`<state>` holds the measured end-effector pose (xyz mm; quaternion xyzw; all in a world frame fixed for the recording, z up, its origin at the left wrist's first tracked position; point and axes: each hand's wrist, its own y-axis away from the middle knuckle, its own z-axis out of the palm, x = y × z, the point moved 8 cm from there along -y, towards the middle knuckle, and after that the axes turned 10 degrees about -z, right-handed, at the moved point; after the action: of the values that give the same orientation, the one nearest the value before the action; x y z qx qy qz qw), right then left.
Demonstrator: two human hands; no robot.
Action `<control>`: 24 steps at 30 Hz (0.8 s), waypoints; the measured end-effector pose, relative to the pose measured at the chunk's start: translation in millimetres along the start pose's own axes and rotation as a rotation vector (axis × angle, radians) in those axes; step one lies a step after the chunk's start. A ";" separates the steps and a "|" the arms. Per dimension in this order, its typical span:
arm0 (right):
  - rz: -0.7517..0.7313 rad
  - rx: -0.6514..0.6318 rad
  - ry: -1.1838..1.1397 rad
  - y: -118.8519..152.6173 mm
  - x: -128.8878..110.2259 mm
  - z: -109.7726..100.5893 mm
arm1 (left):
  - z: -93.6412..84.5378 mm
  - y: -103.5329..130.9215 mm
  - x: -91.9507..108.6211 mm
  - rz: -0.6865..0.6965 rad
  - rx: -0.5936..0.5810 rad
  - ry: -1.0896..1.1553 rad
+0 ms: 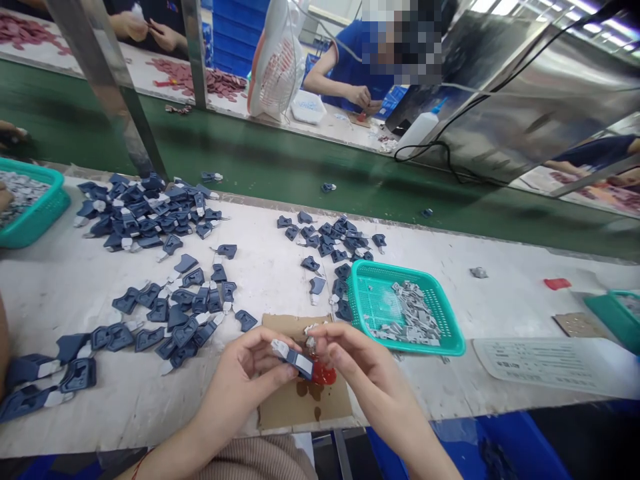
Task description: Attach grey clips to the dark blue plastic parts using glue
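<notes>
Between the thumb and fingers of my left hand [250,370] is a dark blue plastic part [299,363] with a pale grey piece at its upper end. My right hand [363,373] is close beside it, fingers curled in a pinch. A small whitish bit shows at its index fingertip; whether the fingers grip it I cannot tell. Beneath both hands lies a brown cardboard piece [280,417] with a glossy red patch [325,372] and dark wet spots. A green basket [407,345] of small grey plastic pieces [417,313] stands right of the cardboard.
Dark blue parts form a large pile [145,213] at left, with more scattered nearer, and a smaller group [340,237] behind the basket. Another green basket [35,230] stands far left. A plastic-covered sheet [540,363] lies right. Beyond the green belt [260,163], co-workers' hands work.
</notes>
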<state>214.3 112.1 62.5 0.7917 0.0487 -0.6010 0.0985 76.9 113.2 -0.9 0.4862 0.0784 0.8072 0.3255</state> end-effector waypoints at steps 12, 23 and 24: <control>0.055 -0.099 -0.266 -46.1 9.4 35.2 | -8.0 -9.2 67.2 0.203 0.093 -0.431; -0.147 0.057 0.436 -228.8 7.5 -29.3 | -100.8 -118.0 265.0 0.342 0.850 -1.257; -0.147 0.073 0.484 -246.6 9.5 -31.4 | -109.4 -131.8 273.8 0.292 0.895 -1.299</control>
<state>198.4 359.1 37.4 0.9099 0.1067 -0.4007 0.0112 -41.6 401.0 85.3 0.9486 0.1250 0.2892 -0.0285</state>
